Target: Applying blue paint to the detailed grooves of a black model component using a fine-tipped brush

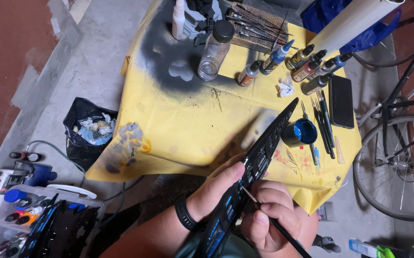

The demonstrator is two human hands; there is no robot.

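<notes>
Head view: left hand (216, 191) grips black model strip (257, 162); right hand (271, 215) pinches paintbrush (276, 222) (tip touching strip).

clear bottle (215, 51) | phone (341, 101) | bicycle wheel (398, 167) | rubbish bag (88, 130)

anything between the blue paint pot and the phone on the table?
Yes. In the head view, a row of dark-handled brushes lies on the yellow cloth between the blue paint pot and the black phone.

Black model strip (259, 157) with blue patches; yellow cloth (188, 119), black overspray; blue paint pot (301, 132).
</notes>
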